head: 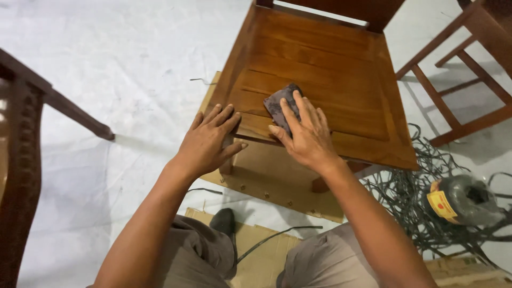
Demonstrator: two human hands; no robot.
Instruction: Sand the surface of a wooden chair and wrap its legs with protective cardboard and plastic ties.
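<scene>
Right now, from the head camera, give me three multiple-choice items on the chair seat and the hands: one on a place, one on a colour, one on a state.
1. Where does the left hand rest?
A. on the front edge of the seat
B. on the strap roll
C. on the cardboard

2. What colour is the pad under the right hand?
A. bright yellow
B. dark grey-brown
C. white

3. How does the right hand hold the pad?
A. lifted clear above the seat
B. pinched by one corner, dangling
C. pressed flat on the seat under spread fingers

Answers:
1 A, the palm and fingers lie on the seat's front left edge.
2 B, the pad's part showing past the fingers is dark grey-brown against the reddish wood.
3 C, the fingers lie spread over the pad, which sits flat on the slats.
</scene>
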